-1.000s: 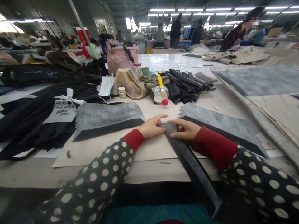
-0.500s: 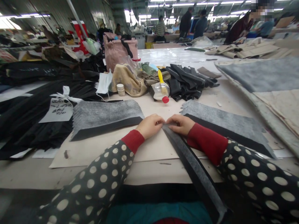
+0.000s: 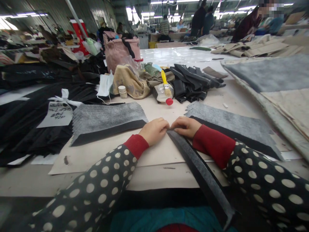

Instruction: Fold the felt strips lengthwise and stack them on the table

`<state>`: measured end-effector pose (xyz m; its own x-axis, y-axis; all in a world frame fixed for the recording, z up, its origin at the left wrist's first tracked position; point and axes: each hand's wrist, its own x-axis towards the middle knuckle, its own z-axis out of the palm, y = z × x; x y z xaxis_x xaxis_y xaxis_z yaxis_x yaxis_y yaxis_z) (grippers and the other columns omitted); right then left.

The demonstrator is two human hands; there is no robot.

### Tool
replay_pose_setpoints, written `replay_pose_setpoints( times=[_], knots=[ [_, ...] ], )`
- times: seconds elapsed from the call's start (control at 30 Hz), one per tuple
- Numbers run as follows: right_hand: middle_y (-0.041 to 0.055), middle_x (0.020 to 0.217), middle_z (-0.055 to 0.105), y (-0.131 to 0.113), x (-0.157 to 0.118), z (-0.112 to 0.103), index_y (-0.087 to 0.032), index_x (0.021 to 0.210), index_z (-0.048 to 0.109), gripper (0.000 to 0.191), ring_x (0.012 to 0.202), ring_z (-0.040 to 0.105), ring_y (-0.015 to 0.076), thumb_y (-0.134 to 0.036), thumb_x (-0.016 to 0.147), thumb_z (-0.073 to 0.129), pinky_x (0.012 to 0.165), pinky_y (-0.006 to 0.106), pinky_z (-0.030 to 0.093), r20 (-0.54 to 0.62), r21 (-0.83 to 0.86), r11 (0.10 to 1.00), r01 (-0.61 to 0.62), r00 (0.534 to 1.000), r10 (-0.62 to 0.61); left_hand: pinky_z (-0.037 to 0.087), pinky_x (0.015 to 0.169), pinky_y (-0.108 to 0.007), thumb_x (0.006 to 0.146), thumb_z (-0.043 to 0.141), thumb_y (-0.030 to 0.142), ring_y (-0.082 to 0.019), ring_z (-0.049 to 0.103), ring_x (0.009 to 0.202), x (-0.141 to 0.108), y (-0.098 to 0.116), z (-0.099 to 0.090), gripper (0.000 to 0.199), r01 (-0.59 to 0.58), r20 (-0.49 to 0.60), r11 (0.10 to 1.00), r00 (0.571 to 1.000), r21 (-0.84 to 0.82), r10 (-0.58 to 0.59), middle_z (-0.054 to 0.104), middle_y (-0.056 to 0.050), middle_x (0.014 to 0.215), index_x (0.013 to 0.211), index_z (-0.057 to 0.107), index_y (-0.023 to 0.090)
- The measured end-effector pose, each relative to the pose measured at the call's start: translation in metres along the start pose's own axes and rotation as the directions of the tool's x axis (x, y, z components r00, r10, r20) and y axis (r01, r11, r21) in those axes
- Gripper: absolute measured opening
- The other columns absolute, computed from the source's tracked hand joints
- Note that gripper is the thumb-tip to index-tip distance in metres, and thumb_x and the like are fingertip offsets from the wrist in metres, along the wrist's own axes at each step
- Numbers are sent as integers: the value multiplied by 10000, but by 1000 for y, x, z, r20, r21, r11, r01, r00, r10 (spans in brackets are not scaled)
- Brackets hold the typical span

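A long fabric strip (image 3: 200, 170), black along its edges with grey backing down the middle, runs from my fingertips over the table's front edge towards my lap. My left hand (image 3: 155, 130) pinches at the strip's far end, its fingertips pressed together. Close beside it, my right hand (image 3: 185, 126) has thumb and fingers closed on the same end. A fanned stack of grey-backed pieces (image 3: 108, 117) with a black border lies left of my hands. Another such stack (image 3: 229, 125) lies to the right, partly behind my right wrist.
Dark garments with a handwritten tag (image 3: 56, 113) fill the left side. Ahead are a small white jar (image 3: 122, 92), a yellow brush (image 3: 165, 83) on a clear bottle, black scraps (image 3: 190, 82) and a pink bag (image 3: 122, 50). Grey-backed cloth (image 3: 272, 74) covers the right. People stand farther back.
The view has shifted slightly. Both hands stay together at the strip's far end, with only a small change in the fingers.
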<state>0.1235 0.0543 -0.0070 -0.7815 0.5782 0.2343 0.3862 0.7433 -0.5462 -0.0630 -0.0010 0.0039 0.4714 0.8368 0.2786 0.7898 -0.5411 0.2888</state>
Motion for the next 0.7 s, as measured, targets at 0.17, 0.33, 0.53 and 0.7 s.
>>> replay_pose_setpoints(
  times=[0.17,0.33,0.53,0.7],
  knots=[
    [31,782,558,1,1,2,-169,813,637,190,752,524,125,-128,677,511,733,263,412,-23,-21,999,28,999,-29,414,726,-246,787,403,133,-141,497,809,-1,-1,-2,159,-98,58,990,994,101,93,538,-34,830,831,554,157],
    [28,769,548,-3,1,2,-177,795,643,201,753,521,130,-114,667,501,749,271,414,-32,-74,996,44,998,-47,414,766,-248,830,370,151,-142,493,867,-4,-9,-6,208,-219,116,972,971,80,210,553,-56,909,937,548,148],
    [38,775,540,-6,1,1,-169,811,648,223,753,516,136,-106,670,487,758,277,415,-17,-77,995,58,998,-60,402,806,-250,837,374,168,-127,504,854,-5,-19,-5,203,-184,50,979,981,-89,189,572,-48,872,906,565,155],
    [40,789,538,-6,2,0,-177,834,646,238,753,514,137,-104,679,481,750,278,416,11,-102,992,69,998,-68,399,803,-251,823,364,132,-130,495,862,-5,-18,-5,227,-204,61,975,976,-86,210,570,-50,868,897,577,157]
  ],
)
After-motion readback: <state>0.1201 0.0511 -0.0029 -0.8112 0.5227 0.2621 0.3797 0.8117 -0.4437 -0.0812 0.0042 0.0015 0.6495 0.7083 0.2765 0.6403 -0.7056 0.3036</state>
